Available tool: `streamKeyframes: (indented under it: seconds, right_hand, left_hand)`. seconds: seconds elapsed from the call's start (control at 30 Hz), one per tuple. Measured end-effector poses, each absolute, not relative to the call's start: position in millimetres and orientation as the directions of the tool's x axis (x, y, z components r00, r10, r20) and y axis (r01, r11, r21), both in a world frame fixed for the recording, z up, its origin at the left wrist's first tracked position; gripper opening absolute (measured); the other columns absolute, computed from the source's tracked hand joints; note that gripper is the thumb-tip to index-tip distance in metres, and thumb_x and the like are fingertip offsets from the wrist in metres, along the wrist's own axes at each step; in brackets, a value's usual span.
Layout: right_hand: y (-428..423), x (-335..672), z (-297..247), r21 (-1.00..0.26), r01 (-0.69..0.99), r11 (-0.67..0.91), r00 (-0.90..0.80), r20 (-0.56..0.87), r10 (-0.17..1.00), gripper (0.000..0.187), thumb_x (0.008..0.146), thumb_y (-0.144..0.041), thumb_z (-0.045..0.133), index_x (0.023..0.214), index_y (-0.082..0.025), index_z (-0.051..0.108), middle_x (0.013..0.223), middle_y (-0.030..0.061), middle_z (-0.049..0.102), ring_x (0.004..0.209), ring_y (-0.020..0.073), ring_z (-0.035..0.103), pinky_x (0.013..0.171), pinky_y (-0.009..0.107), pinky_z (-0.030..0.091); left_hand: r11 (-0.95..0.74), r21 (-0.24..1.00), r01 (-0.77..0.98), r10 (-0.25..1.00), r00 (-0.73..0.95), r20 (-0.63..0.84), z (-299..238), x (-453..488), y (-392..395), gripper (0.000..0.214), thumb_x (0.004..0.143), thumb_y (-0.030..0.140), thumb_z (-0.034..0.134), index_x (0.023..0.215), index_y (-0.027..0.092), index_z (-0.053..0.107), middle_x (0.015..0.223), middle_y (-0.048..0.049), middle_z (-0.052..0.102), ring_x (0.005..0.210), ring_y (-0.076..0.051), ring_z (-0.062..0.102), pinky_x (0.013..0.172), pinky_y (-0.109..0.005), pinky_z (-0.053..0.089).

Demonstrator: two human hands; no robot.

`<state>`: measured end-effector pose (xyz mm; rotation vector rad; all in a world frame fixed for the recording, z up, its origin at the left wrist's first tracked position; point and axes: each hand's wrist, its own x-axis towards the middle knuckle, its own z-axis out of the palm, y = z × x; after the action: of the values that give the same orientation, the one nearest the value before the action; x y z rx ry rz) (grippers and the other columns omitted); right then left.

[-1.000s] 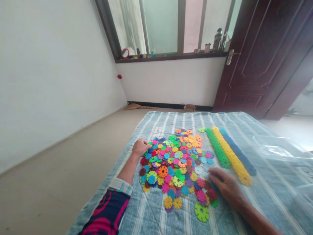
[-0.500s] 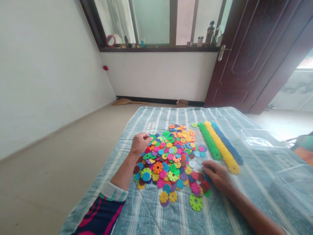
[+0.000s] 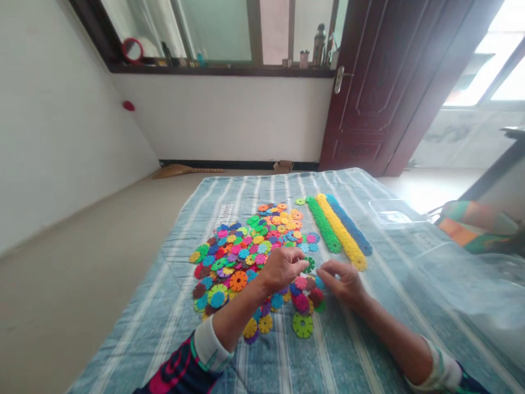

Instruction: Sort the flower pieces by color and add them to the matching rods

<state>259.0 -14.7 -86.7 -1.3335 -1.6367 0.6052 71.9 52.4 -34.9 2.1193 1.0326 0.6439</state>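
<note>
Many flat, notched plastic discs in mixed colours lie in a loose pile (image 3: 238, 280) on the striped bed cover. My left hand (image 3: 283, 269) reaches across the pile, its thumb and fingers pinching a green disc (image 3: 309, 265) at its right edge. Close on the other side of that disc is my right hand (image 3: 344, 283), half curled, its fingertips slightly apart and nothing visible between them. A large lime disc (image 3: 302, 325) lies at the pile's near edge. Beyond my right hand run a green row (image 3: 324, 225), a yellow row (image 3: 340, 232) and a blue row (image 3: 349, 224) of discs.
A lone lime disc (image 3: 301, 202) lies by the far end of the green row. Clear plastic containers, one at the far right (image 3: 397, 218) and a larger one nearer (image 3: 463, 282), rest on the striped cover (image 3: 151, 306). A dark red door (image 3: 369, 109) stands behind.
My left hand has moved right from the pile's left side, bringing a green disc toward my right hand. My right hand stays by the pile's right edge. The view has swung right.
</note>
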Motion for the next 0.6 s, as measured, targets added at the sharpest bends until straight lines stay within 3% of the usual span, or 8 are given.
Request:
streamKeyframes:
  seconds: [0.07, 0.17, 0.27, 0.6]
  right_hand:
    - [-18, 258, -87, -0.778, 0.519, 0.354, -0.12, 0.343, 0.932, 0.039, 0.089, -0.04, 0.056, 0.057, -0.019, 0.06, 0.051, -0.0014, 0.055, 0.048, 0.0095, 0.045, 0.05, 0.023, 0.036]
    - [-17, 254, -92, -0.742, 0.485, 0.462, -0.276, 0.371, 0.887, 0.038, 0.088, -0.037, 0.057, 0.056, -0.018, 0.056, 0.048, -0.0036, 0.048, 0.045, 0.007, 0.037, 0.048, 0.022, 0.028]
    - [-12, 253, -96, -0.781, 0.418, 0.463, -0.315, 0.354, 0.881, 0.032, 0.085, -0.031, 0.057, 0.056, -0.018, 0.052, 0.048, -0.0052, 0.043, 0.044, 0.0063, 0.033, 0.046, 0.022, 0.024]
    - [-10, 254, -89, -0.866, 0.326, 0.378, -0.315, 0.278, 0.907, 0.025, 0.079, -0.024, 0.057, 0.057, -0.018, 0.049, 0.05, -0.0057, 0.044, 0.046, 0.0065, 0.033, 0.046, 0.021, 0.024]
  left_hand:
    - [-0.479, 0.703, 0.526, 0.809, 0.575, 0.122, -35, 88, 58, 0.021, 0.083, 0.026, 0.056, 0.067, 0.018, 0.067, 0.059, 0.001, 0.062, 0.06, -0.013, 0.057, 0.058, -0.022, 0.04]
    - [-0.542, 0.53, 0.653, 0.792, 0.607, 0.063, -32, 113, 69, 0.021, 0.087, 0.026, 0.054, 0.078, 0.019, 0.071, 0.069, -0.0012, 0.069, 0.07, -0.015, 0.064, 0.065, -0.023, 0.043]
    - [-0.58, 0.382, 0.719, 0.779, 0.627, 0.004, -32, 139, 77, 0.022, 0.089, 0.027, 0.053, 0.086, 0.02, 0.073, 0.084, -0.0047, 0.074, 0.082, -0.019, 0.068, 0.072, -0.025, 0.046]
    - [-0.565, 0.264, 0.782, 0.802, 0.595, -0.044, -38, 188, 86, 0.023, 0.089, 0.025, 0.051, 0.094, 0.018, 0.072, 0.095, -0.0103, 0.075, 0.093, -0.025, 0.07, 0.077, -0.032, 0.05]
